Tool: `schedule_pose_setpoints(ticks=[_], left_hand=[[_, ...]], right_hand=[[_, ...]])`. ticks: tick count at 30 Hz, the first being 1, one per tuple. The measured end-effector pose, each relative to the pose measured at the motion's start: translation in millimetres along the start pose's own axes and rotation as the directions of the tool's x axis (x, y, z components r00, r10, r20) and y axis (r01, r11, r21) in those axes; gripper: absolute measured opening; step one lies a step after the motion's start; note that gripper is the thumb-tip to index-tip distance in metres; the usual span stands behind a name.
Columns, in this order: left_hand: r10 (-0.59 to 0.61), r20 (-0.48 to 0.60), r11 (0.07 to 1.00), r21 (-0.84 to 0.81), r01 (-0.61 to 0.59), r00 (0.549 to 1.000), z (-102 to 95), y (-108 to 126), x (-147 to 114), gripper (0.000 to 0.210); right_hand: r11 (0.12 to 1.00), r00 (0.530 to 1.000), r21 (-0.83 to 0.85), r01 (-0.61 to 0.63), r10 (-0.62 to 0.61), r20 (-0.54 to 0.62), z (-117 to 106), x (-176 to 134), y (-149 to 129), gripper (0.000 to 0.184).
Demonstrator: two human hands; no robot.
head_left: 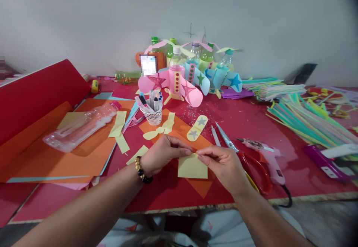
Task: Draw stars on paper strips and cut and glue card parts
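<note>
A pale yellow piece of paper [192, 168] is held along its top edge by both hands, over an orange sheet [200, 188]. My left hand [165, 152], with a beaded bracelet at the wrist, pinches the top left part. At the top right, my right hand [222, 165] grips the same paper between thumb and fingers. Just beyond lie a yellow rounded strip with grey stars [197, 127] and a yellow propeller-shaped cutout [158, 130]. Red-handled scissors [258, 174] rest beside my right hand.
A pink glue gun [272, 157] and purple power strip [327, 163] lie right. A clear bottle [84, 127] lies left on orange paper. A cup of pens [153, 116] stands ahead, before decorated bottle planes [176, 79]. Pipe cleaners [302, 124] spread at right.
</note>
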State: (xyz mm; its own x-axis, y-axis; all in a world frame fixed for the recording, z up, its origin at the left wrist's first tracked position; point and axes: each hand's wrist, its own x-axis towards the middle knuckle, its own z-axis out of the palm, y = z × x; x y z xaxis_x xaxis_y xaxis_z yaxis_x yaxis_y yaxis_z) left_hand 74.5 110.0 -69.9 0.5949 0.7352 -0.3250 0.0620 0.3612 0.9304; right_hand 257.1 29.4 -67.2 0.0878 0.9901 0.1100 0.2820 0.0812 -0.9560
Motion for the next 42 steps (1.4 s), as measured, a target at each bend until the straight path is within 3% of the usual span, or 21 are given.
schedule_pose_setpoints(ticks=[5, 16, 36, 42], left_hand=[[0.030, -0.004, 0.998, 0.057, -0.029, 1.000, -2.4, -2.2, 2.1, 0.025], [0.047, 0.005, 0.997, 0.068, -0.048, 0.999, -1.7, -3.2, 1.8, 0.023], [0.057, 0.017, 0.996, 0.071, -0.058, 0.998, -3.4, -3.2, 1.8, 0.021], [0.058, -0.023, 0.978, 0.200, -0.052, 0.998, -4.6, -5.1, 4.6, 0.026]], right_hand=[[1.000, 1.000, 0.001, 0.006, -0.006, 0.007, 0.8, 0.1, 3.4, 0.009], [0.991, 0.991, 0.051, -0.122, 0.119, 0.058, 0.1, 2.5, 2.8, 0.014], [0.992, 0.993, 0.074, -0.104, 0.099, 0.067, -1.2, 1.5, 4.5, 0.010], [0.992, 0.990, 0.054, -0.117, 0.112, 0.084, -0.3, 1.2, 4.9, 0.013]])
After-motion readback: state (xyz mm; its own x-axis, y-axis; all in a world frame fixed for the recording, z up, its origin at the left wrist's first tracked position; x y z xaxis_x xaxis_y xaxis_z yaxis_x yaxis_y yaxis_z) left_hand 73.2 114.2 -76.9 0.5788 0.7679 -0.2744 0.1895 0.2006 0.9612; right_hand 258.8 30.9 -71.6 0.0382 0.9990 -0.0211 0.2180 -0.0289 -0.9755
